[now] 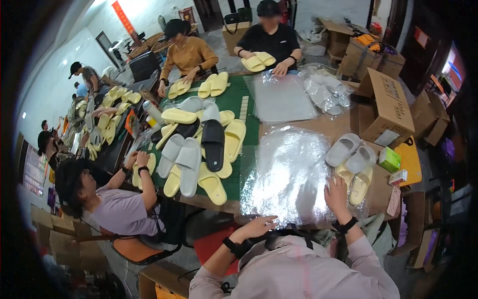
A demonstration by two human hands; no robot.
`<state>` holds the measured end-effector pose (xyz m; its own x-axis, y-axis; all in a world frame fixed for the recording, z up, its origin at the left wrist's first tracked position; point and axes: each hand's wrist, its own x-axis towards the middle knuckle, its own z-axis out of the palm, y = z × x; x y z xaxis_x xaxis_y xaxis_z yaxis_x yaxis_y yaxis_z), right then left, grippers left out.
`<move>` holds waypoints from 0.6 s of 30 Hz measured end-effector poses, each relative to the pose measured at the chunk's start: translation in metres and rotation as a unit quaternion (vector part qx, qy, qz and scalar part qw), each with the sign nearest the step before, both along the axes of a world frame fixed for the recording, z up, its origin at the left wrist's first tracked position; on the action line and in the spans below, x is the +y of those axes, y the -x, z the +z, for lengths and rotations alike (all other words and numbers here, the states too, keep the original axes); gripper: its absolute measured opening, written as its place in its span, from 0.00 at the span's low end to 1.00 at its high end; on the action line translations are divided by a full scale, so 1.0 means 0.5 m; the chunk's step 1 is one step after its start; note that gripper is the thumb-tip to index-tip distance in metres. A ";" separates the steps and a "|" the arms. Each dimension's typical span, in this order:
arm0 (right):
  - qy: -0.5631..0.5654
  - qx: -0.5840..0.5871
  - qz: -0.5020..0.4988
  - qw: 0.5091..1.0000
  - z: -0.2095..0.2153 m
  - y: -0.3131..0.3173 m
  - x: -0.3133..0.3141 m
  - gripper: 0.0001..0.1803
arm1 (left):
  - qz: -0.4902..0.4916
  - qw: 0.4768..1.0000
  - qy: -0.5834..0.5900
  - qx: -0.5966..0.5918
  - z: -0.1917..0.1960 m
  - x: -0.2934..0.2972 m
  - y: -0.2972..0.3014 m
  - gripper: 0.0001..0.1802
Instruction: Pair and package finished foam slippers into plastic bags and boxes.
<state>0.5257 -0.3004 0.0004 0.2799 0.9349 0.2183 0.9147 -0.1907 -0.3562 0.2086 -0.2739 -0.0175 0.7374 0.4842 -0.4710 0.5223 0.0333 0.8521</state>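
Note:
A stack of clear plastic bags (286,169) lies on the table right in front of me. My left hand (255,227) rests at its near edge, fingers stretched out toward the right. On the stack's right side lies my right hand (337,196), fingers apart and pointing away from me; neither hand holds anything. Just beyond the right hand are grey slippers (343,149) and a yellow pair (360,187), partly on clear film. To the left, a pile of slippers in yellow, grey and black covers the table, with a black slipper (213,144) on top.
A co-worker in lilac (124,204) handles a yellow slipper at left; two more (191,55) (271,40) work across the table. Another bag stack (284,97) and bagged grey slippers (326,92) lie farther off. An open carton (388,107) and green box (389,159) stand right.

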 end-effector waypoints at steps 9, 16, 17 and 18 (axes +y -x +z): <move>0.089 0.057 0.218 0.970 -0.098 0.128 -0.034 0.19 | 0.177 0.983 -0.006 -0.048 -0.014 0.076 0.038 0.23; 0.248 0.077 0.225 0.939 -0.150 0.194 -0.035 0.23 | 0.405 0.904 0.049 -0.129 -0.027 0.171 0.166 0.29; 0.247 0.077 0.226 0.939 -0.159 0.201 -0.036 0.23 | 0.462 0.864 0.061 -0.193 -0.050 0.184 0.201 0.30; 0.247 0.054 0.231 0.939 -0.171 0.204 -0.038 0.25 | 0.512 0.817 0.074 -0.255 -0.064 0.198 0.227 0.30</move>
